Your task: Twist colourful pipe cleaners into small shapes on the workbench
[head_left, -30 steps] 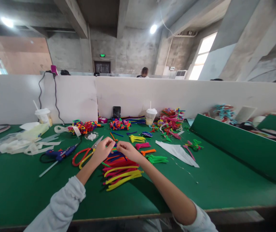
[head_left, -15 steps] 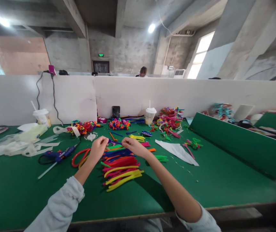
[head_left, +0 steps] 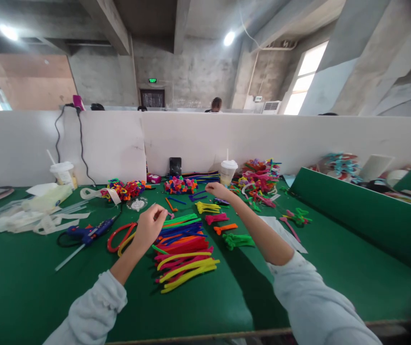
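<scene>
My left hand [head_left: 151, 223] hovers at the left end of a row of colored pipe cleaners [head_left: 182, 249], its fingers curled together. Whatever those fingers hold, if anything, is hidden. A short pink piece [head_left: 170, 215] shows just beside the fingertips. Farther back, my right hand [head_left: 219, 190] reaches out with thumb and fingers pinched at the end of a purple pipe cleaner [head_left: 198, 193]. Another purple piece lies just below that one. Under my right forearm are small bundles with bent ends: yellow [head_left: 207, 207], pink [head_left: 216, 218], orange [head_left: 225, 229] and green [head_left: 237, 241].
Left of the row lie red-handled scissors [head_left: 119, 237] and a blue glue gun [head_left: 88, 232]. Lidded cups [head_left: 228, 171] stand at the back on both sides. A heap of pipe cleaner shapes [head_left: 257, 179] sits back right, before a green divider [head_left: 356, 211]. A white partition [head_left: 284, 143] runs behind.
My hands have parted. The right went away and to the right with the purple pipe cleaner, to beside another purple piece; the left stayed near the row. The small bundles now show more fully.
</scene>
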